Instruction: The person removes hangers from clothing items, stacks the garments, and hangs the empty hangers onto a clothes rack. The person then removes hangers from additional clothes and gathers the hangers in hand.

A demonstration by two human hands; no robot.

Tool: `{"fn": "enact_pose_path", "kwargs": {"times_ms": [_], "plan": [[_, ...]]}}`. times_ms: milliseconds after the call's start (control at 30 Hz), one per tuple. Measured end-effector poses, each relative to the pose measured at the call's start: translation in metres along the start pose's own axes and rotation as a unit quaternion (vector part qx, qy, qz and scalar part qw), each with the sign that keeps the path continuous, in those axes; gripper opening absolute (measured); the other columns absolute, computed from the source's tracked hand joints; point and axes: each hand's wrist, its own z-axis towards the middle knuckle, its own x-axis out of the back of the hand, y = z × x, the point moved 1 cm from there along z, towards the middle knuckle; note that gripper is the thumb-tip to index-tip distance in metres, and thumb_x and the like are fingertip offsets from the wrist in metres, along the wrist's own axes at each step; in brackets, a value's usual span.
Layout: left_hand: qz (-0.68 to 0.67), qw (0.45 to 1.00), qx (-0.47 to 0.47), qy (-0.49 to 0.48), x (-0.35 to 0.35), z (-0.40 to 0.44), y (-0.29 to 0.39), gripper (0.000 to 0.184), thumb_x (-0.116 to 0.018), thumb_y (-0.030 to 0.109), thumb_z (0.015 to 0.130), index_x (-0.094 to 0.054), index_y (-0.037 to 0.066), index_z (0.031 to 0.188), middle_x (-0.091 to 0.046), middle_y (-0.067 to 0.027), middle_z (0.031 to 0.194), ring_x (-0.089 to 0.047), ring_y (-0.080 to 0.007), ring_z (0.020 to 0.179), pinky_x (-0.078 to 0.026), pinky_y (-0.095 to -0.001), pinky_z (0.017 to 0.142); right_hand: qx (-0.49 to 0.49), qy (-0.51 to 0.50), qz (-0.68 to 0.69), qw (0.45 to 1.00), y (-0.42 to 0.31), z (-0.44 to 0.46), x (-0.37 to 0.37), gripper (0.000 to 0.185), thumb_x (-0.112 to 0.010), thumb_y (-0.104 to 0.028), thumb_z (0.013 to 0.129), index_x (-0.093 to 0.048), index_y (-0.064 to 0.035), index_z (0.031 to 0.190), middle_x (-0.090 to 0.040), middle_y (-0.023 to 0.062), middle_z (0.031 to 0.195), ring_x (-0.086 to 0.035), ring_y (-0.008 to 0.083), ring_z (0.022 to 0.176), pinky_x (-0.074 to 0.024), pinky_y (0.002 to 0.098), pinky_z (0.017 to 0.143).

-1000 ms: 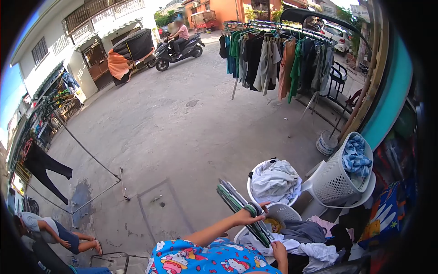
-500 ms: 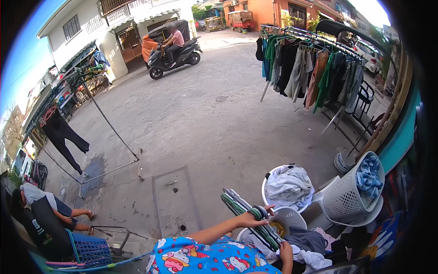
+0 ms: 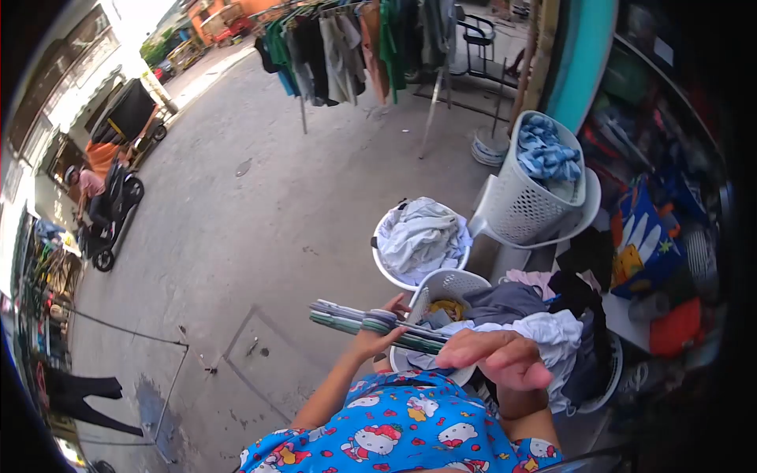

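Hangers (image 3: 339,317), green, grey and pale, lie together in one flat bundle, just below the round white tub (image 3: 384,270). The left hand (image 3: 380,335) holds this bundle near its middle, with the fingers closed around it. The right hand (image 3: 501,359) is lower and to the right of the tub, near the right end of the bundle. Its fingers are half bent and a little apart, with no object visible in them; I cannot tell if the fingertips touch the hangers. White clothes (image 3: 426,236) fill the tub. Below and to its right, a white basket (image 3: 430,293) carries grey, white and black clothes. To its upper right, a tall perforated basket (image 3: 524,206) contains blue patterned cloth (image 3: 546,150).
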Motion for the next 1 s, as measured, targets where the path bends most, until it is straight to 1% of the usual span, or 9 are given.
{"fn": "enact_pose_path", "kwargs": {"times_ms": [133, 267, 400, 467, 533, 633, 800, 900, 1000], "plan": [[-0.057, 0.998, 0.029, -0.023, -0.012, 0.015, -0.016, 0.067, -0.058, 0.002, 0.077, -0.029, 0.008, 0.137, -0.052, -0.0102, 0.113, -0.050, -0.0165, 0.091, -0.044, -0.0304, 0.082, 0.095, -0.160, -0.040, 0.982, -0.058, 0.028, -0.030, 0.045, -0.034, -0.042, 0.094, -0.054, -0.0108, 0.119, -0.044, 0.0283, 0.124, -0.044, 0.0486, 0.113, -0.0234, 0.0581, 0.095], [-0.079, 0.992, 0.023, -0.094, -0.022, 0.036, -0.036, 0.065, -0.058, 0.007, 0.080, -0.027, 0.007, 0.138, -0.051, -0.0096, 0.114, -0.049, -0.0161, 0.091, -0.043, -0.0294, 0.083, 0.220, -0.093, -0.269, 0.933, -0.102, 0.012, -0.059, 0.043, -0.038, -0.045, 0.092, -0.057, -0.0165, 0.117, -0.047, 0.0258, 0.122, -0.051, 0.0382, 0.108, -0.0349, 0.0513, 0.090], [-0.045, 0.986, -0.008, -0.162, -0.039, 0.064, -0.034, 0.063, -0.058, 0.013, 0.081, -0.028, 0.005, 0.137, -0.051, -0.0100, 0.111, -0.049, -0.0151, 0.090, -0.041, -0.0286, 0.083, 0.398, -0.075, -0.411, 0.816, -0.112, 0.007, -0.076, 0.055, -0.044, -0.049, 0.088, -0.051, -0.0075, 0.124, -0.045, 0.0266, 0.123, -0.051, 0.0368, 0.108, -0.0393, 0.0441, 0.089], [-0.033, 0.979, -0.021, -0.200, -0.048, 0.083, -0.035, 0.063, -0.057, 0.012, 0.082, -0.028, 0.006, 0.137, -0.052, -0.0098, 0.110, -0.049, -0.0149, 0.088, -0.041, -0.0283, 0.082, 0.404, -0.037, -0.382, 0.831, -0.115, -0.005, -0.082, 0.077, -0.041, -0.061, 0.084, -0.043, 0.0013, 0.128, -0.040, 0.0313, 0.127, -0.047, 0.0397, 0.113, -0.0343, 0.0471, 0.088], [-0.020, 0.971, -0.038, -0.235, -0.061, 0.102, -0.033, 0.063, -0.056, 0.011, 0.082, -0.028, 0.007, 0.137, -0.053, -0.0096, 0.109, -0.049, -0.0147, 0.087, -0.041, -0.0280, 0.081, 0.327, 0.046, -0.491, 0.806, -0.129, -0.017, -0.077, 0.075, -0.040, -0.062, 0.083, -0.040, -0.0036, 0.130, -0.045, 0.0271, 0.123, -0.048, 0.0357, 0.111, -0.0377, 0.0441, 0.092], [-0.008, 0.958, -0.067, -0.277, -0.078, 0.120, -0.024, 0.062, -0.055, 0.010, 0.082, -0.027, 0.008, 0.138, -0.054, -0.0093, 0.107, -0.050, -0.0144, 0.085, -0.042, -0.0276, 0.079, 0.170, 0.210, -0.586, 0.764, -0.133, -0.049, -0.057, 0.043, -0.036, -0.041, 0.095, -0.052, -0.0048, 0.112, -0.058, 0.0105, 0.104, -0.056, 0.0213, 0.099, -0.0442, 0.0345, 0.083], [-0.031, 0.952, -0.041, -0.303, -0.102, 0.119, 0.013, 0.063, -0.058, 0.012, 0.081, -0.028, 0.004, 0.136, -0.052, -0.0095, 0.109, -0.048, -0.0140, 0.089, -0.040, -0.0280, 0.083, -0.059, 0.401, -0.467, 0.786, -0.109, -0.105, -0.013, 0.029, -0.041, -0.026, 0.096, -0.055, -0.0033, 0.107, -0.059, 0.0042, 0.089, -0.055, 0.0096, 0.085, -0.0450, 0.0255, 0.075], [-0.019, 0.953, -0.048, -0.298, -0.102, 0.121, 0.010, 0.063, -0.058, 0.014, 0.082, -0.028, 0.004, 0.137, -0.052, -0.0092, 0.109, -0.049, -0.0143, 0.088, -0.040, -0.0277, 0.083, -0.183, 0.473, -0.536, 0.675, -0.095, -0.174, 0.031, 0.025, -0.047, -0.023, 0.093, -0.057, -0.0034, 0.105, -0.063, 0.0039, 0.091, -0.059, 0.0109, 0.086, -0.0453, 0.0269, 0.079], [-0.031, 0.958, -0.037, -0.284, -0.096, 0.114, 0.017, 0.061, -0.058, 0.016, 0.083, -0.030, 0.004, 0.136, -0.053, -0.0086, 0.109, -0.048, -0.0138, 0.087, -0.040, -0.0281, 0.082, -0.083, 0.620, -0.601, 0.498, -0.091, -0.291, 0.073, 0.016, -0.049, -0.011, 0.089, -0.060, -0.0022, 0.096, -0.063, 0.0047, 0.081, -0.059, 0.0108, 0.076, -0.0466, 0.0249, 0.070]]}}
